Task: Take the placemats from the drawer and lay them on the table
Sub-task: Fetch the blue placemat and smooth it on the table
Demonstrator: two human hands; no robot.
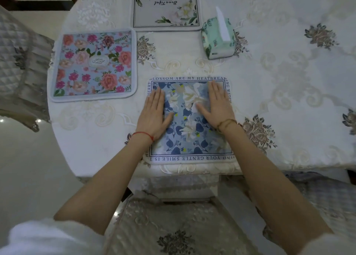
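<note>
both flat hands [157,112] [216,104] on blue placemat [189,131] at table's [289,119] near edge

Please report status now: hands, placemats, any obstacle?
Left hand and right hand flat on blue placemat. Pink placemat, grey placemat laid. Tissue pack clear of them.

Blue-leaf placemat [189,131]: matt printed fabric with stitched edge. Pink-rose placemat [94,65]: same finish. Tablecloth [289,85]: embroidered cloth, slight sheen. Tissue pack [217,39]: glossy plastic wrap. Floor [25,168]: glossy.
</note>
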